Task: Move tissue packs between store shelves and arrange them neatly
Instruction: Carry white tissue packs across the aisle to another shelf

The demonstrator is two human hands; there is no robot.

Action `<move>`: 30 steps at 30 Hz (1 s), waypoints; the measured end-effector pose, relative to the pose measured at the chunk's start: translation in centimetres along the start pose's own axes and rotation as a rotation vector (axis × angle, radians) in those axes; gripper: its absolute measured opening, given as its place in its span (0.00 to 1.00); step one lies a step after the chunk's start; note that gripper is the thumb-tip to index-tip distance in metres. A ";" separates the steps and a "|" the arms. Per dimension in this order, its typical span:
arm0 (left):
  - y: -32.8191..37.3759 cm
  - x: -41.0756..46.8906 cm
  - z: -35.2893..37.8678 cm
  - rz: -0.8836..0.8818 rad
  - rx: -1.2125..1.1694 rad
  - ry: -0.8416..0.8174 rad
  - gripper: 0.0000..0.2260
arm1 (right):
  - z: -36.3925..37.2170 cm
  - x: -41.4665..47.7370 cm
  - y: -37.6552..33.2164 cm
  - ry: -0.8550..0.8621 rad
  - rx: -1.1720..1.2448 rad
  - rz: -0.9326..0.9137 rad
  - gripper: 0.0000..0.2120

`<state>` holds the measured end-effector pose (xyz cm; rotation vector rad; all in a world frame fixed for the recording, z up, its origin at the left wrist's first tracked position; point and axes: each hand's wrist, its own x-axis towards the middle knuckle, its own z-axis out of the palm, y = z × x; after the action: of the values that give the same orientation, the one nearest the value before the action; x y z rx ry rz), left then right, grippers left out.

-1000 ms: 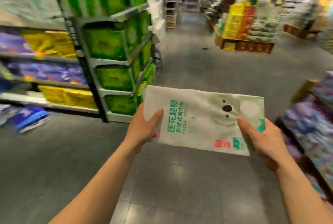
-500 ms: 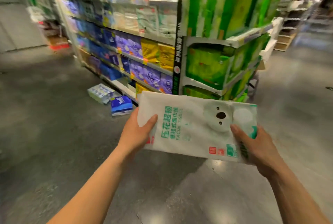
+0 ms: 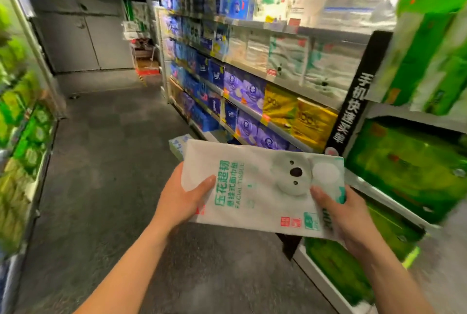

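A: Now, what has changed?

B: The view has swung from the green end display (image 3: 409, 162) into the aisle of tissue shelves (image 3: 252, 86). The white koala tissue pack (image 3: 260, 187) stays level in mid-air, left hand (image 3: 184, 197) gripping its left end, right hand (image 3: 341, 215) its right end.

A: Meaning for the task?

B: Likely carrying; matching white packs (image 3: 288, 58) sit on the upper shelf's near end, a probable destination.

The view is swinging left: the open aisle is giving way to the long shelf (image 3: 252, 78) of blue, purple and yellow packs, now close, while the green end rack (image 3: 414, 162) is sliding off to the right edge.
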<state>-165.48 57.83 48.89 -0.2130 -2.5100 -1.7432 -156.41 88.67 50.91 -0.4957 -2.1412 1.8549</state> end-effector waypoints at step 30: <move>-2.1 76.9 -8.1 0.155 -0.268 0.063 0.22 | 32.2 67.7 -18.6 0.112 -0.065 -0.315 0.06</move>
<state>-241.90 54.81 60.76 -0.3526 -2.1475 -1.9820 -232.67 86.01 63.01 -0.2495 -2.0715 1.5553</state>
